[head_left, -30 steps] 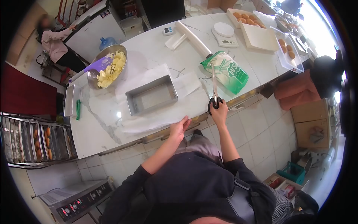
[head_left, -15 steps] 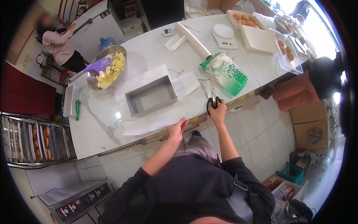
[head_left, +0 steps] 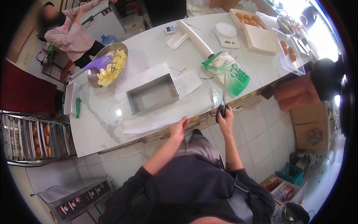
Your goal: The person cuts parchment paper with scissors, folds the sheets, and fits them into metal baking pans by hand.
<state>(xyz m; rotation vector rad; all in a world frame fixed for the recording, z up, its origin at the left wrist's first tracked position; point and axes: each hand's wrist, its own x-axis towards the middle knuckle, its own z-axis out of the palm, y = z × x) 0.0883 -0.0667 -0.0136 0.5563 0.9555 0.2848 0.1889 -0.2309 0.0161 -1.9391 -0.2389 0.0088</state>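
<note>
My right hand [head_left: 226, 121] grips a pair of scissors [head_left: 224, 98] by the black handles, just off the table's front edge. The blades point away from me, toward a green and white bag [head_left: 229, 72]. At the near edge of a white paper sheet [head_left: 149, 125], my left hand [head_left: 178, 128] is closed, with the paper's edge between thumb and fingers. On the paper stands a rectangular metal loaf pan [head_left: 153, 95]. A smaller piece of paper [head_left: 188, 84] lies to its right.
Farther left, a metal bowl [head_left: 125, 67] holds pale yellow chunks and a purple spatula [head_left: 99, 62]. A plastic wrap roll [head_left: 195, 39], timer [head_left: 170, 30] and white scale [head_left: 226, 33] lie toward the back. One person [head_left: 74, 37] stands at far left, another's legs [head_left: 298, 91] at right.
My right hand has moved right with the scissors, clear of the paper. The left hand stays nearly in place. The person at far left has come closer and raised an arm.
</note>
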